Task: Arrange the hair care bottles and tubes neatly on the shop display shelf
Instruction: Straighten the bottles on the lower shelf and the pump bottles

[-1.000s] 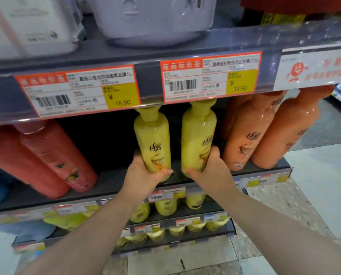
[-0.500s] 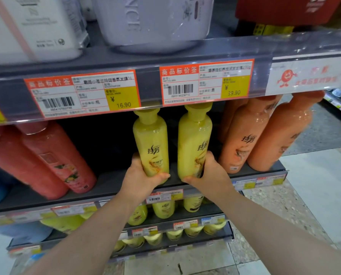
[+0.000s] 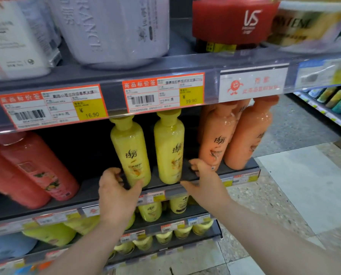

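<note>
Two yellow hair care bottles stand upright side by side on the middle shelf [image 3: 195, 175]. My left hand [image 3: 116, 192] is cupped loosely at the base of the left yellow bottle [image 3: 130, 149]; its thumb tip touches the bottle's bottom and a dark gap separates the fingers from the bottle. To the right of the right yellow bottle [image 3: 169, 147], my right hand [image 3: 204, 181] is spread and off it, over the shelf edge. Orange bottles [image 3: 217, 139] stand right of them, red-pink bottles [image 3: 36, 165] lean at the left.
Price tags [image 3: 52, 105] line the rail of the upper shelf, which carries white tubs [image 3: 114, 28], a red VS jar [image 3: 233, 18] and a pale jar [image 3: 308, 24]. Lower shelves hold more yellow bottles [image 3: 150, 211]. Tiled floor [image 3: 304, 195] and another rack lie to the right.
Both hands have loosened from the two yellow bottles: the right has pulled off to the right, the left has slipped down to the base. The camera has tilted upward.
</note>
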`<state>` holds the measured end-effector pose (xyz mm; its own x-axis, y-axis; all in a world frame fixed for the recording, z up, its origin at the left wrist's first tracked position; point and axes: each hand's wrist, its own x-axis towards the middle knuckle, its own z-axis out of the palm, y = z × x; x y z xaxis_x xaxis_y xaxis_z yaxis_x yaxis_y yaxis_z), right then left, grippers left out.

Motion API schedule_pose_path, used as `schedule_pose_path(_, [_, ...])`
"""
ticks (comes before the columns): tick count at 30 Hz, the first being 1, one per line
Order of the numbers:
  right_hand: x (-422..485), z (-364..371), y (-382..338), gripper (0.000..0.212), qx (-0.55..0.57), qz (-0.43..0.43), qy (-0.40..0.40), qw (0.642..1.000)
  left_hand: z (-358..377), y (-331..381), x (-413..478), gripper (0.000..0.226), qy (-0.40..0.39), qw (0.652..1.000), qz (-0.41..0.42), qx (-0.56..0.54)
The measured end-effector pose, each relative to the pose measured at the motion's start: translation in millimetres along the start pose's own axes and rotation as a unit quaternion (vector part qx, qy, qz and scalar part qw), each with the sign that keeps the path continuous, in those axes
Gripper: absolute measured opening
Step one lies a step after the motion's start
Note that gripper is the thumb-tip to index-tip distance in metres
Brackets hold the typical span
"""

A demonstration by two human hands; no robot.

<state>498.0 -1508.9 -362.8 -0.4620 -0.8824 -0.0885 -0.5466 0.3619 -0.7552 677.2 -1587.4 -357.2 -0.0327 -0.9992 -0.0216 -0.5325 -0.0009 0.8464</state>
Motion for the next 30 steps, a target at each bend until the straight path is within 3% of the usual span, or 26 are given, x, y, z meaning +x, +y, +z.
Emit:
schedule_pose_path(3, [-12.9, -22.1, 14.5, 0.035, -0.014, 0.001, 0.022, 1.0, 12.3, 22.7, -41.1, 0.022, -0.1, 0.994, 0.043, -0.023])
schedule_pose_path(6, [-17.9, -47.5, 30.1, 0.019, -0.031, 0.017, 0.062, 0.997, 48.3, 46.0, -59.5, 0.025, -0.214, 0.974, 0.072, -0.025])
schedule_pose_path(11, [-11.9, -85.1, 52.7, 0.024, -0.018, 0.106, 0.135, 0.985, 102.0, 89.4, -56.2, 0.095, -0.237, 0.969, 0.058, -0.035])
schedule_pose_path(13, [-4.8, -94.6, 58.4, 0.033, 0.004, 0.121, 0.16, 0.98, 117.4, 93.7, -45.9, 0.109, -0.227, 0.972, 0.048, -0.026])
schedule_pose_path(16, [8.2, -103.4, 63.6, 0.073, 0.029, 0.128, 0.139, 0.982, 136.1, 90.6, -25.7, 0.117, -0.214, 0.975, 0.035, -0.046])
schedule_pose_path(18, [17.2, -106.3, 66.3, 0.093, 0.051, 0.116, 0.112, 0.986, 143.1, 88.7, -17.1, 0.116, -0.225, 0.973, 0.02, -0.057])
schedule_pose_path(21, [28.9, -105.3, 70.8, 0.083, 0.085, 0.084, 0.096, 0.988, 151.0, 84.8, -10.3, 0.105, -0.231, 0.971, 0.011, -0.056])
schedule_pose_path(24, [34.2, -102.0, 73.2, 0.068, 0.075, 0.089, 0.09, 0.989, 155.0, 80.2, -8.6, 0.057, -0.202, 0.979, 0.031, -0.024])
schedule_pose_path(25, [35.5, -101.7, 74.3, 0.066, 0.069, 0.091, 0.088, 0.99, 155.1, 78.5, -8.7, 0.051, -0.195, 0.98, 0.038, -0.018])
schedule_pose_path(30, [39.3, -103.5, 76.0, 0.058, 0.026, 0.104, 0.075, 0.991, 154.3, 72.7, -12.2, 0.059, -0.179, 0.981, 0.074, -0.005])
